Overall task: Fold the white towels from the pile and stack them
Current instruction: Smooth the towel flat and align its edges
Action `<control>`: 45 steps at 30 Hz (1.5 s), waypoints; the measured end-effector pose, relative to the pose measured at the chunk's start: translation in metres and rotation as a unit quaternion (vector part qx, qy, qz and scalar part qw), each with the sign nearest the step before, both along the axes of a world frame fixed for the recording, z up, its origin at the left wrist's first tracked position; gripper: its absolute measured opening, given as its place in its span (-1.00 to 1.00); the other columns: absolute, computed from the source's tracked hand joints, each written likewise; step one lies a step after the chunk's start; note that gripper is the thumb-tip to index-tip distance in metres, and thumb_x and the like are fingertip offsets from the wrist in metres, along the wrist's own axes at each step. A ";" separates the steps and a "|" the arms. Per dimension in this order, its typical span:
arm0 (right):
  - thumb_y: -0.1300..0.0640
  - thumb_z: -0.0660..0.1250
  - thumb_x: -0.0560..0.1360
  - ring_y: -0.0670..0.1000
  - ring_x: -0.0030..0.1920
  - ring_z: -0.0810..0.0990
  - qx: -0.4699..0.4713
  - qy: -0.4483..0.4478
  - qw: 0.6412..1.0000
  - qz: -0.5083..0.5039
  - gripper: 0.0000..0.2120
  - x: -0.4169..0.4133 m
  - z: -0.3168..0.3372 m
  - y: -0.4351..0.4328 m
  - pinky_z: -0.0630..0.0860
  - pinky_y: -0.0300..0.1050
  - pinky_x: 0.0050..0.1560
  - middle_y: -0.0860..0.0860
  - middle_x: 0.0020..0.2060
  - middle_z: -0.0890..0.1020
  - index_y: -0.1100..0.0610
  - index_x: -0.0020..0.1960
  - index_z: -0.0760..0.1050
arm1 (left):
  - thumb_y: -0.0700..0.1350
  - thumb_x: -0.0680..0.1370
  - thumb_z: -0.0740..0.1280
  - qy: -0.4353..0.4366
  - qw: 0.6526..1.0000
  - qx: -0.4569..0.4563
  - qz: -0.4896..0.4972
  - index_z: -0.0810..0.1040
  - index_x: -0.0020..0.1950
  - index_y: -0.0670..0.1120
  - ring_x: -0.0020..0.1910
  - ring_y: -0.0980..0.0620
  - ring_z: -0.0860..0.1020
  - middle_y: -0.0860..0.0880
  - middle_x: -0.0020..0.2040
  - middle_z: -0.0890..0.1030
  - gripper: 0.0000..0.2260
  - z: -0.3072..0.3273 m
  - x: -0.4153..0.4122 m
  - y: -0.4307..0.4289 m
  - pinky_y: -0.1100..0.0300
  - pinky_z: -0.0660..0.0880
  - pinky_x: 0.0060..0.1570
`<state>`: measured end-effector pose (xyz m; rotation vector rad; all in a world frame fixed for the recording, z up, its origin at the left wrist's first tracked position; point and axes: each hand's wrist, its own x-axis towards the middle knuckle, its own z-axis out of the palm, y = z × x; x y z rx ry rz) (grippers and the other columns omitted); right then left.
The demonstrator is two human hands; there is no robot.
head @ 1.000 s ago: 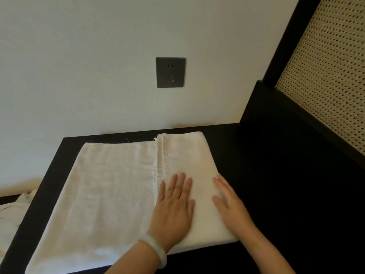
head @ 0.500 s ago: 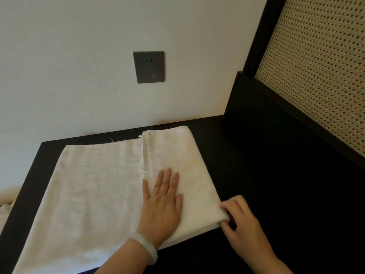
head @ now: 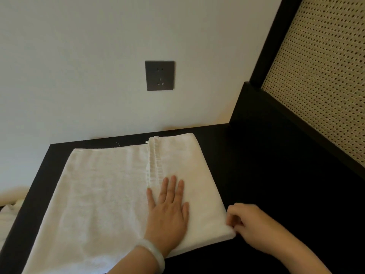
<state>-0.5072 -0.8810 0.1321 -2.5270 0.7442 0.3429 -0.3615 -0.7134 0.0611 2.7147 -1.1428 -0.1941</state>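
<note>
Lying across the lower centre of the frame on the black table, the white towel has its right part folded over, where the left hand presses flat, fingers straight, while the right hand pinches its lower right corner with curled fingers.

A plain off-white wall fills the view from 9 to 12 o'clock, with a dark grey socket plate set in it at 12 o'clock. A black tabletop meets the foot of the wall. At 2 o'clock a black frame holds a pale woven cane panel. The light is soft and even.
</note>
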 end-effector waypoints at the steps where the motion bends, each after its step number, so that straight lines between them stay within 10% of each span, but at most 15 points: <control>1: 0.19 0.24 0.56 -0.22 -0.04 0.54 -0.028 -0.055 0.998 -0.025 -0.75 0.013 -0.002 0.000 0.54 -0.21 0.09 -0.23 -0.03 0.52 -0.17 -0.10 0.51 | 0.21 0.51 -0.41 0.004 1.000 0.002 -0.004 -0.40 0.53 0.10 0.49 0.03 -0.46 0.08 0.55 -0.41 -0.41 0.001 0.001 0.000 -0.23 -0.41 0.43; 5: 0.02 0.02 0.67 -0.07 0.55 0.13 -0.147 -0.196 0.969 -0.016 -0.54 0.066 -0.036 0.022 0.01 -0.09 0.54 -0.10 0.55 0.21 -0.04 0.57 0.18 | 0.17 0.58 -0.22 -0.002 1.000 0.020 -0.012 -0.11 0.60 0.03 0.57 -0.08 -0.19 -0.02 0.61 -0.12 -0.41 0.012 -0.002 0.000 -0.24 -0.23 0.44; 8: -0.15 -0.23 0.65 -0.10 0.52 -0.37 -0.180 -0.084 0.980 0.025 -0.46 0.074 -0.072 0.021 -0.45 -0.09 0.48 -0.10 0.58 -0.24 -0.06 0.53 -0.37 | 0.13 0.58 0.02 0.002 0.999 0.036 -0.040 0.37 0.49 -0.07 0.48 -0.11 0.31 -0.09 0.50 0.33 -0.46 0.024 -0.001 0.004 -0.27 0.14 0.39; 10: -0.23 -0.35 0.56 -0.11 0.50 -0.39 -0.192 -0.081 0.977 0.038 -0.39 0.076 -0.079 0.009 -0.53 -0.09 0.45 -0.10 0.58 -0.21 -0.05 0.54 -0.32 | 0.12 0.63 -0.08 -0.017 0.997 0.052 -0.057 0.14 0.59 -0.02 0.58 -0.09 0.07 -0.06 0.60 0.10 -0.47 0.025 0.012 0.000 -0.29 -0.10 0.46; 13: -0.25 -0.26 0.55 -0.17 0.51 -0.23 -0.193 -0.155 0.969 -0.005 -0.34 0.102 -0.067 -0.011 -0.30 -0.11 0.49 -0.11 0.59 0.03 -0.04 0.59 0.01 | 0.05 0.66 -0.11 -0.032 0.998 0.034 -0.039 0.13 0.57 -0.04 0.59 -0.08 -0.06 -0.07 0.60 0.07 -0.52 0.032 0.046 -0.015 -0.18 -0.29 0.46; 20: -0.29 -0.39 0.53 0.00 0.52 -0.42 -0.213 -0.052 0.975 0.028 -0.35 0.163 -0.078 0.006 -0.52 0.06 0.45 -0.01 0.55 -0.33 -0.05 0.53 -0.43 | 0.13 0.67 -0.18 -0.018 0.999 0.008 0.026 -0.23 0.59 0.03 0.54 -0.16 -0.35 -0.08 0.58 -0.33 -0.47 0.019 0.121 -0.049 -0.25 -0.23 0.49; 26: -0.02 0.08 0.66 -0.01 0.48 0.28 -0.111 -0.201 0.972 -0.043 -0.56 0.206 -0.043 -0.048 0.11 -0.12 0.50 0.02 0.46 0.38 0.07 0.50 0.31 | 0.12 0.59 -0.02 -0.011 0.998 -0.050 0.036 0.29 0.54 0.00 0.54 -0.21 0.14 -0.15 0.57 0.16 -0.45 0.005 0.124 -0.044 -0.12 0.00 0.45; 32: -0.01 0.09 0.68 0.12 0.25 0.44 -0.108 -0.133 0.985 -0.007 -0.67 0.280 -0.044 -0.073 0.34 -0.02 0.26 0.07 0.19 0.51 0.16 0.22 0.50 | 0.19 0.57 -0.23 -0.009 0.996 -0.081 0.045 -0.16 0.61 0.04 0.53 -0.05 -0.38 -0.05 0.58 -0.31 -0.39 -0.006 0.128 -0.043 -0.02 -0.30 0.48; 37: -0.08 0.01 0.67 0.07 0.14 0.42 -0.295 -0.088 0.951 -0.039 -0.63 0.286 -0.063 -0.066 0.32 0.00 0.20 0.04 0.10 0.49 0.10 0.14 0.51 | 0.17 0.60 -0.23 -0.012 0.996 -0.081 0.040 -0.20 0.60 0.00 0.52 0.00 -0.42 -0.03 0.58 -0.32 -0.41 -0.009 0.128 -0.044 -0.04 -0.33 0.47; 45: -0.14 -0.17 0.65 -0.04 0.59 -0.07 -0.219 -0.129 0.963 0.087 -0.43 0.247 -0.069 -0.037 -0.22 0.00 0.56 -0.01 0.60 0.07 0.03 0.61 0.01 | 0.16 0.57 -0.32 -0.005 0.998 -0.055 0.023 -0.25 0.59 -0.03 0.50 0.02 -0.45 -0.03 0.57 -0.36 -0.39 -0.008 0.129 -0.043 -0.01 -0.39 0.50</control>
